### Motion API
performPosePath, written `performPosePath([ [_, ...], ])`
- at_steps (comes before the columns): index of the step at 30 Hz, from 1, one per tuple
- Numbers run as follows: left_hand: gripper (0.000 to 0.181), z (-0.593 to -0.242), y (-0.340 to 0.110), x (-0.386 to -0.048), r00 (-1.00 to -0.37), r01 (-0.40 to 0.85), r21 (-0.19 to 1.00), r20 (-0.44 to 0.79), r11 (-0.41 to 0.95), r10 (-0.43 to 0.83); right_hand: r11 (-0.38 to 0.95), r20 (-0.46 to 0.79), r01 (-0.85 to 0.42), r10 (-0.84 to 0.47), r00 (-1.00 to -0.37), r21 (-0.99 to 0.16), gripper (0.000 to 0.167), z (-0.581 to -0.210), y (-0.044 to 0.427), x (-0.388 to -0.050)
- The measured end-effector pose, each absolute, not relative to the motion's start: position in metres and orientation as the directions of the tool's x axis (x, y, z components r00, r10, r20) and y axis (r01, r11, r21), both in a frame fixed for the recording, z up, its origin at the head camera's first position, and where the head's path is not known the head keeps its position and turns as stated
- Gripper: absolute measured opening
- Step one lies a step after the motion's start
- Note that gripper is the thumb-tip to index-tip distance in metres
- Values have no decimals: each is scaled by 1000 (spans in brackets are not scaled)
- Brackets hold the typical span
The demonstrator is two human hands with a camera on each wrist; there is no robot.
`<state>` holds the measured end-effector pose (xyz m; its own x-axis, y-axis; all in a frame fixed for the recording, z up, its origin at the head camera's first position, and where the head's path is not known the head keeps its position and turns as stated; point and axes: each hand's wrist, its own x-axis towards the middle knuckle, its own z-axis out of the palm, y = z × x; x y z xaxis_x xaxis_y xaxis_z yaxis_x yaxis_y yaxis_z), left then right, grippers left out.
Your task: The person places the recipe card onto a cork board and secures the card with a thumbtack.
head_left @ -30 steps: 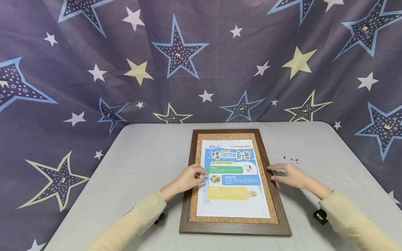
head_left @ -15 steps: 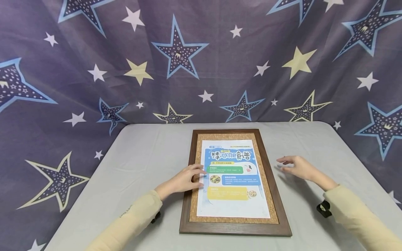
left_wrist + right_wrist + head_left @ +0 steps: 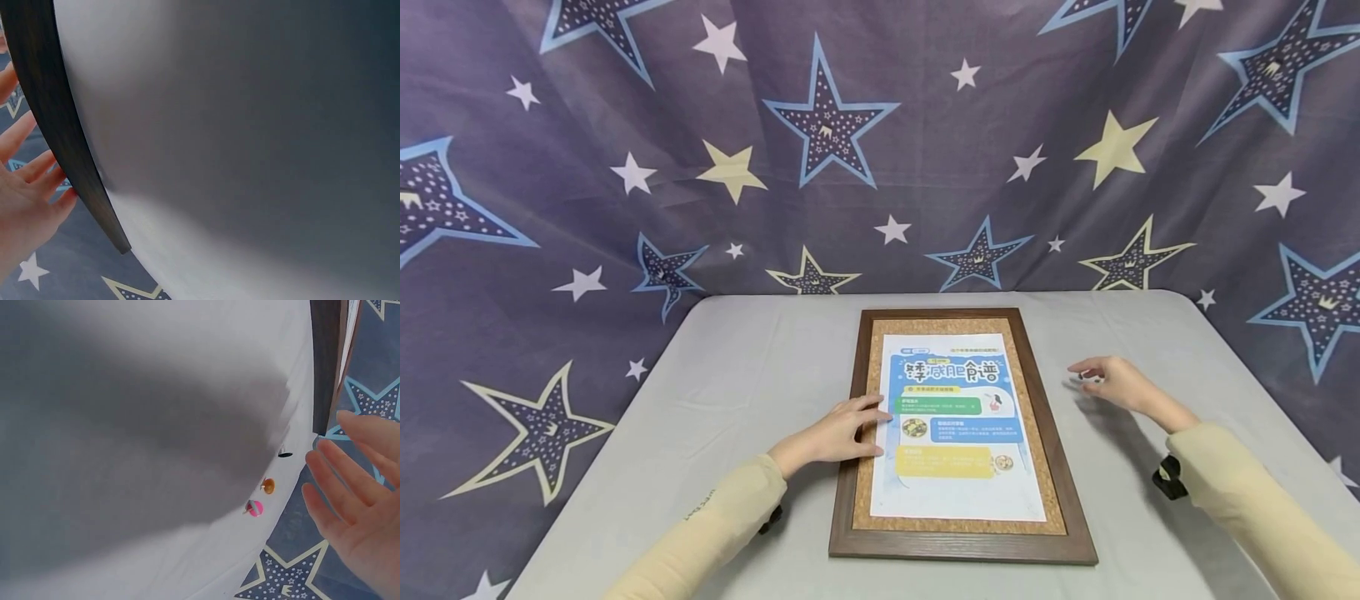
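My left hand (image 3: 833, 429) lies with spread fingers over the left side of a cork board (image 3: 962, 526) in a brown frame. Its fingertips reach the left edge of a printed paper sheet (image 3: 955, 500) on the cork. To the right of the board, my right hand (image 3: 1122, 387) hovers over the table with relaxed fingers and nothing in them. In the right wrist view, a black thumbtack (image 3: 285, 454), an orange one and a pink thumbtack (image 3: 255, 508) lie near the fingers of that hand. From the head, the hand mostly hides them.
A grey cloth covers the table (image 3: 752, 358) around the board. Behind it hangs a dark curtain (image 3: 880, 83) printed with stars. The thick frame edge (image 3: 56, 94) stands beside my left fingers in the left wrist view.
My right hand has left the frame's right edge and moved right and away from me, over the thumbtacks. My left hand has spread its fingers slightly; the board and sheet stayed put.
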<state>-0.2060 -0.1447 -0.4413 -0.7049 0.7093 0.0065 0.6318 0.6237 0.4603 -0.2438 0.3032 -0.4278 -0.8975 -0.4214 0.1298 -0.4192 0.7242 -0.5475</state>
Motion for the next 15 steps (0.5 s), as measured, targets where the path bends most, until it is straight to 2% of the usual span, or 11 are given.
performPosePath([
  [6,49,-445,-144,-208,-729,599,428,-57,677,682,748,124,-414,-414,-902,-519,28,-431,309,-252],
  [15,51,-444,-146,-208,-727,597,427,-70,679,683,758,85,-384,-403,-911,-526,22,-432,311,-260],
])
